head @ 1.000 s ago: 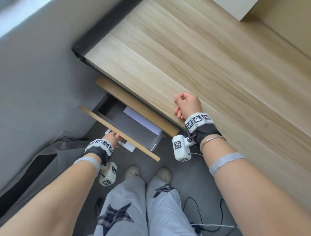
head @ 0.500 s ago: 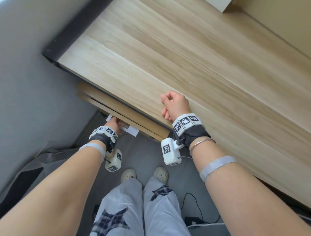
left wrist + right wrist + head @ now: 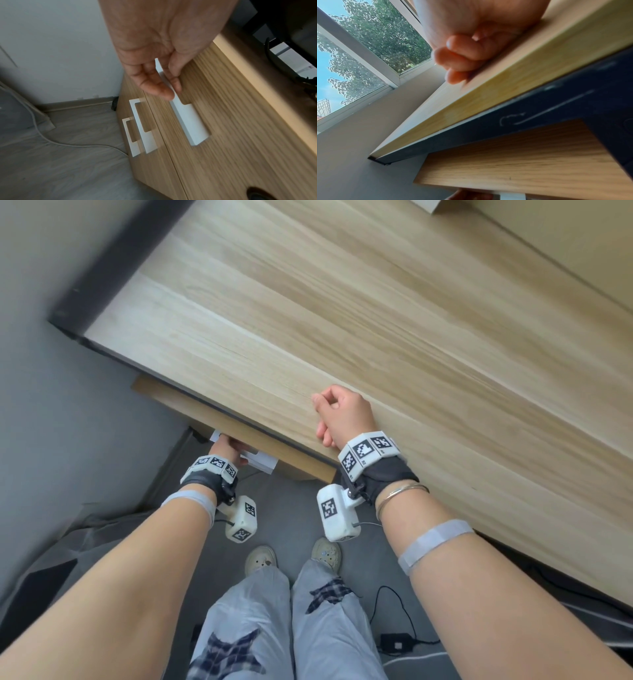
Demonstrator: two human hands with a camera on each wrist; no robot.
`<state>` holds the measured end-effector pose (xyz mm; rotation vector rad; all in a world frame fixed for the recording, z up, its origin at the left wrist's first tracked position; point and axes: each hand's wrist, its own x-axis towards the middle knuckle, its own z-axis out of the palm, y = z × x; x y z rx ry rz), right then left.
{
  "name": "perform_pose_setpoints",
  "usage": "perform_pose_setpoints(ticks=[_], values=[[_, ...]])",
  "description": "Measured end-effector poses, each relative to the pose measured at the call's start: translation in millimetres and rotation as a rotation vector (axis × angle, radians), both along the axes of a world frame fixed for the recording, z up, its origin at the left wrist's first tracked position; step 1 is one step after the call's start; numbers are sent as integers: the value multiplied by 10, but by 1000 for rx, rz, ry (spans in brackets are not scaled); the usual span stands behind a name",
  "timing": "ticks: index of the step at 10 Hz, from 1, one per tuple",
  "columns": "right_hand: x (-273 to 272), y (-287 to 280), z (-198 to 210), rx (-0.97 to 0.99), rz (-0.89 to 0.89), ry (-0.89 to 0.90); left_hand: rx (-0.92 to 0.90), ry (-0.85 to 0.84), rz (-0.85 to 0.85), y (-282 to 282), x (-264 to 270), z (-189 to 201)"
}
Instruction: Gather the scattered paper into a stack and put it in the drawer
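Drawer [image 3: 239,433] shut, I see no paper.
My left hand [image 3: 159,75] pinches the white handle [image 3: 187,121], clear only from the wrist; right hand [image 3: 342,416] fisted, empty, on the desk [image 3: 376,320].

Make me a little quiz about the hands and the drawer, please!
1. True or false: the top drawer is pulled wide open.
2. What does the left hand pinch? A) the white handle B) a cable C) a shoe
3. Fill the gap: the right hand, curled and holding nothing, rests on the edge of the ____.

Key:
1. False. Its front sits shut, level with the drawer below.
2. A.
3. desk.
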<state>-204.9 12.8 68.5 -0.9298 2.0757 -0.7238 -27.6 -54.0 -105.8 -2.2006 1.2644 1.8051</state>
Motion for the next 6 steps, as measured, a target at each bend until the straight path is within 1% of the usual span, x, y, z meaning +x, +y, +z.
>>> perform_pose_setpoints(ticks=[1, 2, 3, 4, 5, 6], values=[[-5, 1, 11, 3, 3, 8, -70, 9, -110, 23, 38, 30], [5, 3, 21, 7, -5, 3, -40, 45, -161, 9, 62, 118], [18, -2, 38, 14, -4, -5, 14, 51, -235, 15, 91, 301], [1, -15, 69, 27, 1, -57, 8, 56, -270, 127, 72, 525], [-4, 38, 170, 61, 16, -175, -56, 21, -448, 305, 9, 883], [-132, 150, 433, -97, -52, -169, -59, 90, -647, 451, -156, 1237]])
